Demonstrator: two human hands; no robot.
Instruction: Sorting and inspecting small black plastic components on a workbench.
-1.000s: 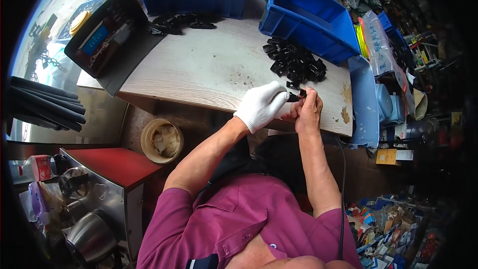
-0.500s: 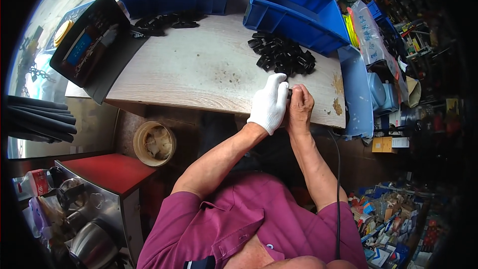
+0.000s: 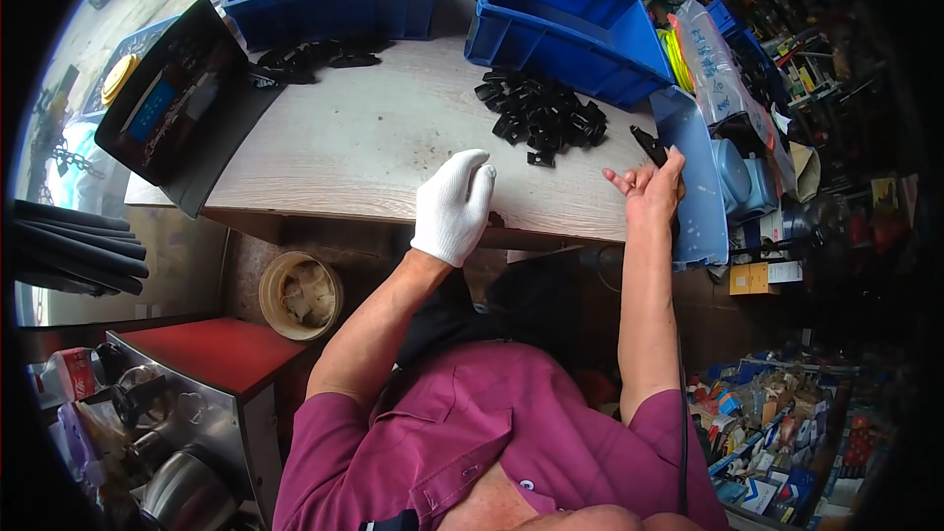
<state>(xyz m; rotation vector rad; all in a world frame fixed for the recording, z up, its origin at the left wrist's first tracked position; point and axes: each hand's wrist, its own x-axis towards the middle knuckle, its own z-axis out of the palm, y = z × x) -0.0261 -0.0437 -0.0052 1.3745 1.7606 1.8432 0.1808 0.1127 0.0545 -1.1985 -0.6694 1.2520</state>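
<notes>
Head view: your right hand [image 3: 653,189] is at the table's right end, thumb and forefinger closed on one end of a slim black piece [image 3: 648,145], the other fingers splayed loosely to the left. The piece slants up and leftward beside the wall of the light-blue bin [image 3: 700,202]; whether it touches that wall, you can't tell from here. Pinch lightly but squarely, since a narrow end like that could twist, and give the rim some room so the free end doesn't catch.

Your gloved left hand [image 3: 453,208] is curled at the near edge of the table [image 3: 393,118], thumb against fingers; its inside is hidden, so whether it holds anything can't be told. The pile of black parts [image 3: 546,113] lies between your hands, farther back, with one part [image 3: 540,159] at its near edge, probably the easiest to pick out cleanly.
</notes>
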